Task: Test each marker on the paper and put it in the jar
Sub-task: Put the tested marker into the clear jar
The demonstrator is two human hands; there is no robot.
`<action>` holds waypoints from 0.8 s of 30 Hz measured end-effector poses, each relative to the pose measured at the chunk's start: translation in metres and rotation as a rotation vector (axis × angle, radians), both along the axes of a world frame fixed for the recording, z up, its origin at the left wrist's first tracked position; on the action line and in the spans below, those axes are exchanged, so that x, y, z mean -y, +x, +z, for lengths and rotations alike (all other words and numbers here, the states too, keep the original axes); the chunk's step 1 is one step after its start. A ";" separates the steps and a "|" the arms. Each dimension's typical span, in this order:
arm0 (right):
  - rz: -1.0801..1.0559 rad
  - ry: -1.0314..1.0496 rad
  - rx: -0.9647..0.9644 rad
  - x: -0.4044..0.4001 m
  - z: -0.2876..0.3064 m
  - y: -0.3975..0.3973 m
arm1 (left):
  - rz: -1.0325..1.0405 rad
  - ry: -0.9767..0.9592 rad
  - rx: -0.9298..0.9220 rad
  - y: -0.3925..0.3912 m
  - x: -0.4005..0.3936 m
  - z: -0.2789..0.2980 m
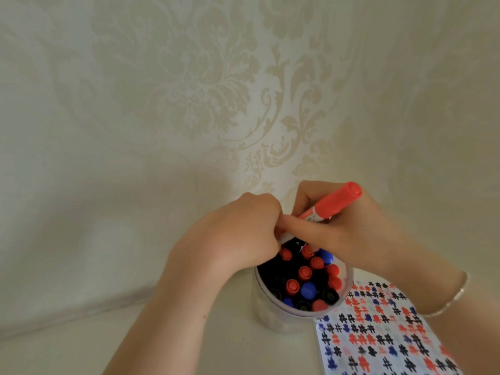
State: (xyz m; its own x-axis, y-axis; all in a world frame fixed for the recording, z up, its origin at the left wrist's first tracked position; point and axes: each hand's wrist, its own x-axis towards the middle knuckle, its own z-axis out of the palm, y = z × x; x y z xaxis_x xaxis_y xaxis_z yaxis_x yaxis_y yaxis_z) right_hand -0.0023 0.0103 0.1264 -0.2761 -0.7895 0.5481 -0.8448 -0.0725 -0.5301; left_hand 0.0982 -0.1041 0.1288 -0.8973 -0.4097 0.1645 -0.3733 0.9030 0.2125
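Fingers of both hands pinch a red marker [331, 203] over the clear round jar [273, 318].

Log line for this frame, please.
right hand holds red marker above jar | left hand grips its cap end | jar holds capped markers | paper covered in marks

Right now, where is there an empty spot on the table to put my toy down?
Bare tabletop lies left of the jar, up to the wall. It is crowded at the jar's mouth, where both hands hold a red marker, and at right, where the marked paper lies.
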 end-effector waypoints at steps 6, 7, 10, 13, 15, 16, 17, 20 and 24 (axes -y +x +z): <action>-0.071 0.096 -0.157 0.002 0.004 0.003 | -0.027 0.015 0.002 -0.003 -0.002 0.000; -0.079 0.109 -0.166 0.003 0.004 0.004 | -0.023 0.004 0.001 -0.004 -0.001 0.000; -0.009 0.235 0.005 -0.003 0.016 0.003 | -0.001 0.012 -0.019 -0.005 0.001 -0.003; 0.083 0.312 0.126 -0.011 0.027 -0.001 | 0.022 0.014 -0.024 -0.006 0.003 -0.003; -0.024 0.174 0.078 -0.008 0.018 -0.006 | -0.021 0.044 -0.031 -0.004 0.002 -0.001; -0.082 0.083 -0.006 -0.004 0.009 -0.007 | -0.054 0.070 -0.038 -0.002 0.001 0.000; -0.123 0.010 -0.117 -0.001 0.000 -0.006 | -0.085 0.097 -0.039 0.000 0.002 0.001; -0.148 -0.113 -0.228 0.003 -0.020 -0.009 | -0.135 0.161 -0.017 0.003 0.003 0.003; -0.152 -0.232 -0.235 0.003 -0.024 -0.009 | -0.183 0.224 -0.001 0.006 0.008 0.006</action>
State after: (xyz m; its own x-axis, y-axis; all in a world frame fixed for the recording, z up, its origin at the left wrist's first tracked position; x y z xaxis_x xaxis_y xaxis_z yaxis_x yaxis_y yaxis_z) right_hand -0.0112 0.0075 0.1020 -0.2257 -0.5967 0.7701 -0.9520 -0.0326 -0.3043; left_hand 0.1041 -0.1123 0.1347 -0.9594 -0.2675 0.0890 -0.2086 0.8860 0.4142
